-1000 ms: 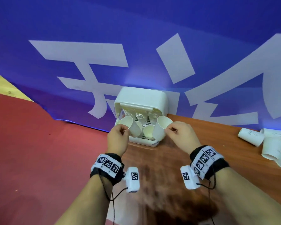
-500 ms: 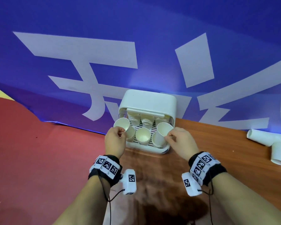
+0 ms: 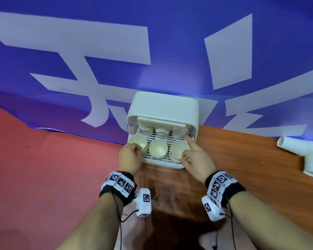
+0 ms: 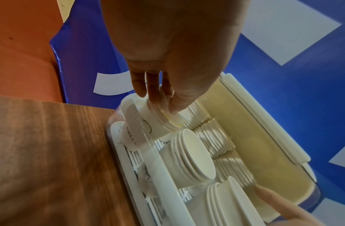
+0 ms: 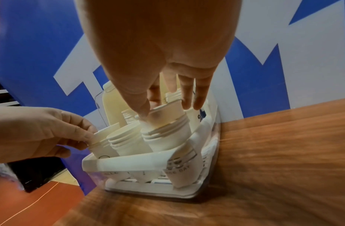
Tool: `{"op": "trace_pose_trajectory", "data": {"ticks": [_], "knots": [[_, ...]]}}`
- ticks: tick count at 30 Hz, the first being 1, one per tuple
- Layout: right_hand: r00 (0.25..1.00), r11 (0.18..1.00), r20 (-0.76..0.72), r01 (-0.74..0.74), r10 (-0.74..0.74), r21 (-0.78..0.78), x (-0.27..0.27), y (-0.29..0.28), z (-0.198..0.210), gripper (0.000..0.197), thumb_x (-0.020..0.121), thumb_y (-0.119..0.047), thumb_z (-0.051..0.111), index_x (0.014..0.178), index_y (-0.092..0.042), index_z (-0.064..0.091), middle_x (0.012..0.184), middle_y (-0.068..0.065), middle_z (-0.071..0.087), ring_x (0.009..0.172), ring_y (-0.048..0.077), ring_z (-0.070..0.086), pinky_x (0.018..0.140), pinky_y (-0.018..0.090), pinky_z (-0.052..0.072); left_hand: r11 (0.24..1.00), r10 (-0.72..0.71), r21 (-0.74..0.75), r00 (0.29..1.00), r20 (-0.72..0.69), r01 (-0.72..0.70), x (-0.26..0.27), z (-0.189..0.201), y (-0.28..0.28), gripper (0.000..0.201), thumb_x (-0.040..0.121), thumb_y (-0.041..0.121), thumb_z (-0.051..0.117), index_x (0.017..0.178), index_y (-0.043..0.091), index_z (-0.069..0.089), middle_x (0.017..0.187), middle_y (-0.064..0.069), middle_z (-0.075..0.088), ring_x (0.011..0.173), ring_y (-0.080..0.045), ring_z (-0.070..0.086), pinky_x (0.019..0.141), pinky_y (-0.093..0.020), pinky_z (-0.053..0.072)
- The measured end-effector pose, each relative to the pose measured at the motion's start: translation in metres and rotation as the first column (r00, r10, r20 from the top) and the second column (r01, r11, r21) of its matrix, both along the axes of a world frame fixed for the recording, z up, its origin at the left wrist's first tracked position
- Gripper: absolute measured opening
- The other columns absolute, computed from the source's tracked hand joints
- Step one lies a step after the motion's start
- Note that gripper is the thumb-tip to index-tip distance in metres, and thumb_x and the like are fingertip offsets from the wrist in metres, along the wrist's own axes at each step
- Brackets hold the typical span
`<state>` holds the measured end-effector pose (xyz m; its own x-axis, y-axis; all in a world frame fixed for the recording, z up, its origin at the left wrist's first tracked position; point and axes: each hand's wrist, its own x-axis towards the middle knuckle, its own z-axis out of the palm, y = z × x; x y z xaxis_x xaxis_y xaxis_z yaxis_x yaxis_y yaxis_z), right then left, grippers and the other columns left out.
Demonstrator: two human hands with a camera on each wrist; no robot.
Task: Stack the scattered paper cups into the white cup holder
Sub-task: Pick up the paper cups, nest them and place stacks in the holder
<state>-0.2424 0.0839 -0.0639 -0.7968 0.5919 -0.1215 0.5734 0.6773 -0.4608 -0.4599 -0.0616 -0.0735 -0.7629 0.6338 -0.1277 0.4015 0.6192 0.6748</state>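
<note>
Hands (image 3: 129,157) on cups (image 3: 138,142) in holder (image 3: 163,107)

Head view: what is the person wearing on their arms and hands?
Both forearms are bare, with no sleeves or gloves. Each wrist carries a black band with white square-coded marker tiles: left wrist band, right wrist band. A small white camera block with a coded tag hangs under each, left and right, with thin black cables trailing down the arms.
</note>
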Motion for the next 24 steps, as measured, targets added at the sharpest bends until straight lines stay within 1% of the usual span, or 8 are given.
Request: {"op": "trace_pose_trajectory", "data": {"ticks": [1,4,6,10,14,17,21,24], "knots": [[1.0,1.0,0.015,-0.006,0.006,-0.012,-0.001,0.0,-0.002,0.018,0.087,-0.033,0.063,0.073,-0.022,0.063,0.158,-0.005,0.025,0.12,0.021,0.054,0.08,0.034,0.052,1.0,-0.007,-0.012,1.0,0.002,0.007,-0.001,-0.003,0.0,0.006,0.08,0.009,0.068,0.077,0.014,0.067,0.085,-0.005,0.066,0.08,-0.024,0.059,0.071,-0.03,0.044],[0.996,0.998,0.09,-0.011,0.018,-0.069,-0.005,0.0,-0.007,0.018,0.089,-0.035,0.06,0.077,-0.022,0.064,0.157,-0.003,0.028,0.134,0.024,0.042,0.1,0.038,0.043,0.998,-0.024,-0.064,1.0,-0.004,0.024,-0.002,-0.013,-0.002,0.014,0.082,0.014,0.069,0.073,0.023,0.062,0.086,-0.003,0.066,0.08,-0.024,0.059,0.071,-0.029,0.045],[0.993,0.997,0.113,-0.011,0.02,-0.081,-0.006,0.0,-0.008,0.017,0.09,-0.034,0.06,0.079,-0.022,0.065,0.157,-0.003,0.029,0.138,0.023,0.037,0.106,0.039,0.038,0.996,-0.037,-0.088,0.999,-0.013,0.035,-0.002,-0.016,-0.003,0.013,0.083,0.015,0.068,0.074,0.024,0.063,0.088,-0.003,0.067,0.081,-0.025,0.06,0.072,-0.03,0.046],[0.985,0.995,0.167,-0.019,0.035,-0.097,-0.009,0.003,-0.006,0.015,0.091,-0.035,0.06,0.088,-0.023,0.068,0.158,-0.007,0.026,0.14,0.021,0.03,0.109,0.041,0.034,0.993,-0.053,-0.111,0.998,-0.018,0.051,0.0,-0.013,-0.003,0.005,0.084,0.015,0.067,0.087,0.016,0.072,0.098,-0.007,0.068,0.087,-0.027,0.062,0.079,-0.033,0.048],[0.99,0.993,0.135,-0.025,0.041,-0.116,-0.007,0.007,0.0,0.022,0.09,-0.036,0.059,0.107,-0.024,0.067,0.155,-0.007,0.031,0.138,0.02,0.031,0.109,0.039,0.035,0.992,-0.053,-0.116,0.997,-0.058,0.046,0.005,-0.003,-0.004,0.019,0.083,0.015,0.065,0.101,0.013,0.07,0.108,-0.009,0.063,0.092,-0.028,0.061,0.085,-0.035,0.048],[0.997,0.994,0.079,-0.007,0.015,-0.107,0.003,0.01,0.01,0.024,0.09,-0.032,0.059,0.109,-0.02,0.066,0.151,-0.005,0.039,0.134,0.02,0.036,0.105,0.035,0.037,0.996,-0.052,-0.073,0.995,-0.084,0.046,0.018,0.011,-0.002,0.017,0.084,0.014,0.063,0.101,0.013,0.069,0.108,-0.007,0.059,0.091,-0.027,0.06,0.084,-0.033,0.048],[0.999,0.993,0.006,0.042,-0.042,-0.112,0.032,0.013,0.028,0.021,0.092,-0.03,0.055,0.108,-0.021,0.066,0.144,-0.005,0.045,0.129,0.02,0.039,0.102,0.032,0.038,0.987,-0.156,-0.045,0.985,-0.08,0.153,0.053,0.035,0.012,0.019,0.086,0.01,0.057,0.102,0.012,0.068,0.107,-0.001,0.057,0.083,-0.019,0.058,0.08,-0.029,0.046],[0.996,0.99,-0.017,0.085,-0.087,-0.116,0.067,0.019,0.042,0.022,0.093,-0.03,0.055,0.112,-0.023,0.064,0.142,-0.007,0.045,0.128,0.018,0.04,0.105,0.032,0.034,0.978,-0.209,-0.014,0.975,-0.072,0.209,0.085,0.049,0.03,0.02,0.083,0.011,0.059,0.101,0.016,0.066,0.105,0.0,0.058,0.081,-0.019,0.058,0.081,-0.033,0.048]]}}
